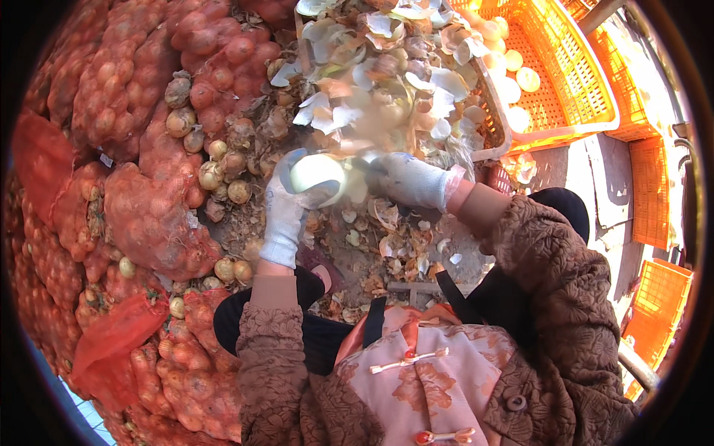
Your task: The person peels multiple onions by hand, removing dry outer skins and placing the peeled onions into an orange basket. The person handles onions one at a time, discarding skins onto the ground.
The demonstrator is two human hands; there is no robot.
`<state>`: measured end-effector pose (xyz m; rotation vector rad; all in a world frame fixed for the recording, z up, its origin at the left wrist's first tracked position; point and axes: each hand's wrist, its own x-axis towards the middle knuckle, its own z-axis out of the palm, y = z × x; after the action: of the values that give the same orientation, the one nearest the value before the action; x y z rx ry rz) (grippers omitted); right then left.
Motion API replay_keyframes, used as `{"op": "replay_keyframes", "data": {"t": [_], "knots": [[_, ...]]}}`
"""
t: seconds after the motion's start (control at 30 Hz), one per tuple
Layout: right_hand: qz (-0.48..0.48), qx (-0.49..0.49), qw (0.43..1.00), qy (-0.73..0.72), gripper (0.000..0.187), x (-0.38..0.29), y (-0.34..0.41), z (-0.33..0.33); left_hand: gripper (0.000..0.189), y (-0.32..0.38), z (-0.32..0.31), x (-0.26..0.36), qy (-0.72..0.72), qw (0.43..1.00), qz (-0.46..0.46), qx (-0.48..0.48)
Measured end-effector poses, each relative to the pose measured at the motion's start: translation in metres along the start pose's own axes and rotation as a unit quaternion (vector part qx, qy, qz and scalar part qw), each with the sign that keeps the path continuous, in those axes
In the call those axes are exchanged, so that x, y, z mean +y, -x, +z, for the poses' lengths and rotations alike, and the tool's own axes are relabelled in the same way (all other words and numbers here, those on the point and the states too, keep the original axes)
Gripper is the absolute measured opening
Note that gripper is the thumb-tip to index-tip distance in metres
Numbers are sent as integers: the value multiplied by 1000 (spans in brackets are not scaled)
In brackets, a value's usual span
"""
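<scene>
My left hand (285, 206), in a whitish work glove, is wrapped around a pale peeled onion (317, 174). Close to the onion's right side is my right hand (410, 179), gloved too, with its fingers curled. A blurred pale patch lies between the fingers and the onion, and what the right hand grips is not clear. Just beyond both hands, a crate (505, 131) is heaped with loose onion skins (385, 72). More skin scraps (390, 245) litter the ground below the hands.
Red mesh sacks of onions (162, 217) crowd the left side. Several loose unpeeled onions (212, 174) lie beside them. At the upper right, an orange plastic crate (580, 83) holds peeled onions (527, 80). Other orange crates (650, 192) stand along the right edge.
</scene>
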<state>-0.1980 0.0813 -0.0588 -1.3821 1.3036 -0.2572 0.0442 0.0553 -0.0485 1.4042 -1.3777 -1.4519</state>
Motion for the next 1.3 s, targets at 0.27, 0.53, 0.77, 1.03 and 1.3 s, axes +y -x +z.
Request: {"op": "replay_keyframes", "data": {"t": [0.27,0.53,0.77,1.03,1.3], "knots": [[-107,129,983,72,18,-19,41,-4,83,7,17,10,-55,998,22,13],[-196,212,940,181,12,-20,50,20,94,14,35,0,-110,986,60,108],[-143,215,923,286,28,20,-4,-32,112,-2,6,-14,-152,980,125,4],[-220,230,904,285,22,-20,66,6,110,1,6,-10,-109,988,100,45],[-128,161,934,291,31,-17,60,28,110,0,15,-4,-132,988,57,61]]}}
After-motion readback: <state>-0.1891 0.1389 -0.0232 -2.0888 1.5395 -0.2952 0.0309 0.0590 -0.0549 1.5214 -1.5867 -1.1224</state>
